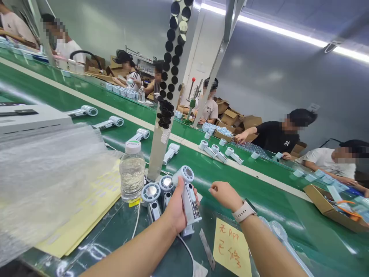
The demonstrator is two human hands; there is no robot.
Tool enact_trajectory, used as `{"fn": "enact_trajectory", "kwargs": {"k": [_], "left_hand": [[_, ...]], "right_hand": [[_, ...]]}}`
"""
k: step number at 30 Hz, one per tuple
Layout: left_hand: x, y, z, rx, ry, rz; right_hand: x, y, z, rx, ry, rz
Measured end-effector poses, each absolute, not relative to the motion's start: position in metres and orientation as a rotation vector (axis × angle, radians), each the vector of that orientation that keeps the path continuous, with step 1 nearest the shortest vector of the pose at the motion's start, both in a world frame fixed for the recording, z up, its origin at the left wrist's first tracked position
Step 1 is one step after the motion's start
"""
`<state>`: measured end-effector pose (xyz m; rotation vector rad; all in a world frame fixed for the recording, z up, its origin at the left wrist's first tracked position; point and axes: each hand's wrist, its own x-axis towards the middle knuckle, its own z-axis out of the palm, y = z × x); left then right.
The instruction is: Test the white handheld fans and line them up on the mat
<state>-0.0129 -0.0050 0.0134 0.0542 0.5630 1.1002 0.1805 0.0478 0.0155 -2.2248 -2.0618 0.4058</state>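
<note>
My left hand (176, 211) is wrapped round a light blue handheld fan (190, 206), its round head up and its handle open along one side, showing parts inside. Just left of that hand, two similar fans (151, 192) with silver discs in their heads rest near the post. My right hand (226, 195), with a watch on its wrist, hovers over the green belt, its fingers curled in. Whatever may be between those fingers is hidden. Below the hands lie a yellow note (232, 246) with red handwriting and a flat metal strip (206, 248).
A water bottle (132, 171) stands beside the post (158, 154), which carries black round stickers. Several fans lie along the green conveyor belt (253, 200). Yellow sheets (86, 219) under clear plastic cover the left side. Co-workers sit across the belt near a cardboard box (331, 209).
</note>
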Motion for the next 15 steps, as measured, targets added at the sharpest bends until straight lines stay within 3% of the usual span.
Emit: {"fn": "enact_trajectory", "kwargs": {"k": [8, 15], "left_hand": [[-0.014, -0.001, 0.007, -0.05, 0.665, 1.064], [-0.015, 0.002, -0.013, -0.024, 0.517, 0.985]], "right_hand": [[0.3, 0.152, 0.017, -2.507, -1.454, 0.231], [0.344, 0.232, -0.023, -2.425, -1.355, 0.161]]}}
